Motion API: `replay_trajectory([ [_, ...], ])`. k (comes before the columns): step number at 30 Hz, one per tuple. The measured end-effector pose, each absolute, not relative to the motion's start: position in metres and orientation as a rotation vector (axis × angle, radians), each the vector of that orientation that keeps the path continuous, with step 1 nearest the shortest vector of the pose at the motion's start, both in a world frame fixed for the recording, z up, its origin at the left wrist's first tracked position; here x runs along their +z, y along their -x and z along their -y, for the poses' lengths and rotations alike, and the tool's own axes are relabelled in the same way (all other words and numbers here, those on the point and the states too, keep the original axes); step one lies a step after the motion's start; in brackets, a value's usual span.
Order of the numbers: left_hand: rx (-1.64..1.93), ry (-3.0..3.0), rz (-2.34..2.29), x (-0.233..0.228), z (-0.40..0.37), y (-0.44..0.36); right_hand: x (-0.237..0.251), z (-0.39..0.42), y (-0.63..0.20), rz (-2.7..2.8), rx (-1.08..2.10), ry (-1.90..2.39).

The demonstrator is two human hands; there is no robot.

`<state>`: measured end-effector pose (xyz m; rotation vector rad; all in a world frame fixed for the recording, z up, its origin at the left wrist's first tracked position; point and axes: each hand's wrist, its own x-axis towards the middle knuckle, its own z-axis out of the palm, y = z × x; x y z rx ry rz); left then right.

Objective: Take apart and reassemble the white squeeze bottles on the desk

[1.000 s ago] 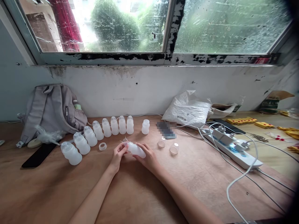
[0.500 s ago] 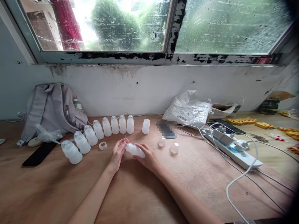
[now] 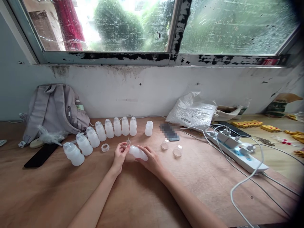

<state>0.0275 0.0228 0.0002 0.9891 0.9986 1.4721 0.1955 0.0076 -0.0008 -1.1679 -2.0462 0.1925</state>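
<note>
Left of the bottle in hand point(image 3: 138, 153), we have frosted, waisted bottles point(image 3: 74, 154) in a curved row, then a smooth pale ring point(image 3: 105, 147). Our left hand point(image 3: 120, 155), thumb and fingers nearly closed, pinches a clear, pointed teat point(image 3: 128, 142) by the bottle's mouth; we seem to be joining the two, and the next move calls for steady alignment. Our right hand point(image 3: 151, 159) half-curls around the tilted bottle's far end. Behind it stands a shorter bottle point(image 3: 148, 129); to its right, thin clear caps point(image 3: 177, 152).
</note>
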Motion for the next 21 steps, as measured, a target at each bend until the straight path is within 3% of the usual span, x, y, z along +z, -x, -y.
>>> replay_trajectory([
  [9,1.418,-0.984,-0.959,-0.002,-0.022,-0.029,0.006,-0.005,-0.194,1.913,0.415,1.174],
  [11,1.414,-0.988,-0.918,0.0,-0.021,-0.029,0.01,-0.005,-0.193,1.811,0.647,1.168],
  [17,1.331,-0.954,-0.724,0.017,-0.013,-0.025,0.02,-0.005,-0.199,1.428,1.75,0.977],
  [19,1.315,-0.939,-0.687,0.019,-0.012,-0.025,0.02,-0.005,-0.199,1.456,1.786,0.967],
  [21,1.305,-0.905,-0.683,0.018,-0.011,-0.026,0.018,-0.003,-0.196,1.576,1.516,1.059],
])
